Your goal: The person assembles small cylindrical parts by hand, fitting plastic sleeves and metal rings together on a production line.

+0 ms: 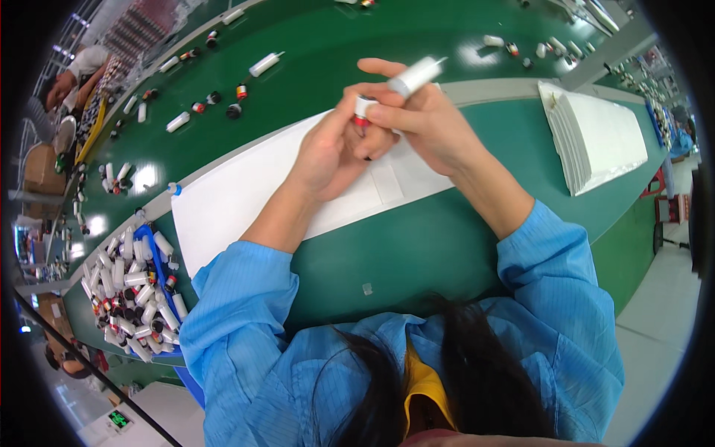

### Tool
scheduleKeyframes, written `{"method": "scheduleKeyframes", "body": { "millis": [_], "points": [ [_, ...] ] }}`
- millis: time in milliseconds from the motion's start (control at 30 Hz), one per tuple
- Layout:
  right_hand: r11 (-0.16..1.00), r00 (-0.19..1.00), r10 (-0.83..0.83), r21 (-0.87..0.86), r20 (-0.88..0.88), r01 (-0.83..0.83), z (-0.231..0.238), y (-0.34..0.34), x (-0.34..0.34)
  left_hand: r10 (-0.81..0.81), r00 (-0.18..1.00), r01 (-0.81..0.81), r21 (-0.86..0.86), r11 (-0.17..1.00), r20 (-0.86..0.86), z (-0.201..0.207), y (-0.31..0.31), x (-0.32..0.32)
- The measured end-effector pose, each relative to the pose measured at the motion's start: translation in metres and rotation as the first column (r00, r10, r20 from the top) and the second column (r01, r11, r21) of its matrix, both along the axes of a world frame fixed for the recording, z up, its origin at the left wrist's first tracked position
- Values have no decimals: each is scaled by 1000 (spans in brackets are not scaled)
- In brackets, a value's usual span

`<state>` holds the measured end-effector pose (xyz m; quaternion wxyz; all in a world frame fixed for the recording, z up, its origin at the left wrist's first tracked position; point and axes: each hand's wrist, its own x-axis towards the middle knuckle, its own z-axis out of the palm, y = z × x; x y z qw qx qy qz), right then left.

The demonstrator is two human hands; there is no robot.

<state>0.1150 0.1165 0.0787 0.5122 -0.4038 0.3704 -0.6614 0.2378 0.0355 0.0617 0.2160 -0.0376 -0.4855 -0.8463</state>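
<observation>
Above a white sheet [246,186] on the green table, my two hands are close together. My right hand [434,125] is closed, fingers up, on a white cylindrical tube [415,77] with a thin tip pointing to the upper right; the tube is slightly blurred. My left hand [331,145] is curled round a small white-and-red piece [363,110]. The right thumb comes up against this piece. The left fingertips are partly hidden behind it and the right hand.
Left of me, a blue tray [160,257] overflows with white tubes and red-and-black pieces. Similar parts lie scattered across the green belt [313,37] beyond the table. A stack of white sheets [596,138] sits at the right. Another person [86,71] is at the far left.
</observation>
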Motion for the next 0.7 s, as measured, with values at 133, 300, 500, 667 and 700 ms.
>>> {"method": "scheduleKeyframes", "body": {
  "millis": [133,300,500,667,700],
  "points": [
    [984,946,-174,-69,-272,162,11,5,-4,-47,992,45,22,999,121,1,0,0],
    [985,854,-152,-8,-498,171,16,0,-22,655,756,-369,-834,410,-12,2,-21,6],
    [835,326,-264,-46,-908,548,22,-37,-126,976,112,249,-946,-208,-185,29,-118,35],
    [650,-192,-230,-297,-954,699,12,-46,-144,997,71,413,-911,5,38,14,-162,36],
    [683,-253,-384,-458,-888,569,10,-43,-133,990,130,426,-905,-14,46,13,-168,38]
  ]
}}
